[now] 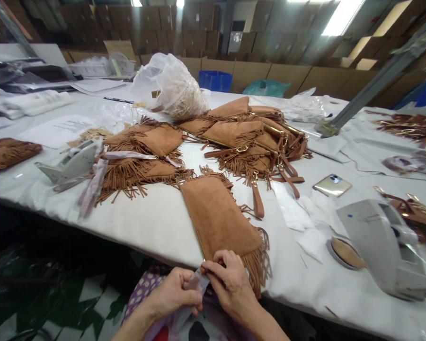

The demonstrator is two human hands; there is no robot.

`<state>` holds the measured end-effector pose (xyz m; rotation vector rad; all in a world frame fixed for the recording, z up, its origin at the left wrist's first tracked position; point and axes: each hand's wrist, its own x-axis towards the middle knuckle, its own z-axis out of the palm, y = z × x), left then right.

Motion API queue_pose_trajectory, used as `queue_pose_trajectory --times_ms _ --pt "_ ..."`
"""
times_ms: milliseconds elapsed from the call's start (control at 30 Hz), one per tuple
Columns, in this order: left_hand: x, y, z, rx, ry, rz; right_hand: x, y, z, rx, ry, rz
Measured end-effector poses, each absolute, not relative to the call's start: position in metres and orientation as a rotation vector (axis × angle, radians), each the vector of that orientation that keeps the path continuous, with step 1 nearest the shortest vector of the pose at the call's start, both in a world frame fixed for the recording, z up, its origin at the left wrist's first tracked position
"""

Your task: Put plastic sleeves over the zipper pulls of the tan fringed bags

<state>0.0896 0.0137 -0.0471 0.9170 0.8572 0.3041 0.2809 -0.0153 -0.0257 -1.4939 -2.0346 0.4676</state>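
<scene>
A brown suede pouch (pixel 220 213) with fringe lies flat at the table's front edge, its near corner by my hands. My left hand (pixel 179 291) is closed, pinching a clear plastic sleeve (pixel 198 283) just off the table edge. At the pouch's near corner, my right hand (pixel 230 284) pinches a small brown strap end (pixel 202 269) where it meets the sleeve. The rest of the strap is hidden by the plastic and my fingers. Behind lie a pile of fringed pouches (pixel 234 132) with wrist straps and a second pile (pixel 159 139), with plastic-wrapped straps.
Two grey tape dispensers stand on the table, one at left (pixel 73 163) and one at right (pixel 386 246). A phone (pixel 332 184), white tissue (pixel 294 208) and a bundle of brown straps (pixel 419 213) lie to the right. A plastic bag (pixel 177 85) sits behind. A metal post (pixel 372 78) rises at right.
</scene>
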Motion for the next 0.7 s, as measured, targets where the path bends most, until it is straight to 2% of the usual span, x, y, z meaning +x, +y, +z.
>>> queue_pose_trajectory --times_ms 367,700 --pt "0.091 0.024 -0.055 0.8 0.656 0.198 0.284 -0.015 -0.029 -1.483 -2.036 0.535" --pt "0.095 0.012 -0.043 0.912 0.8 0.376 0.285 -0.015 -0.031 -1.45 -1.984 0.586"
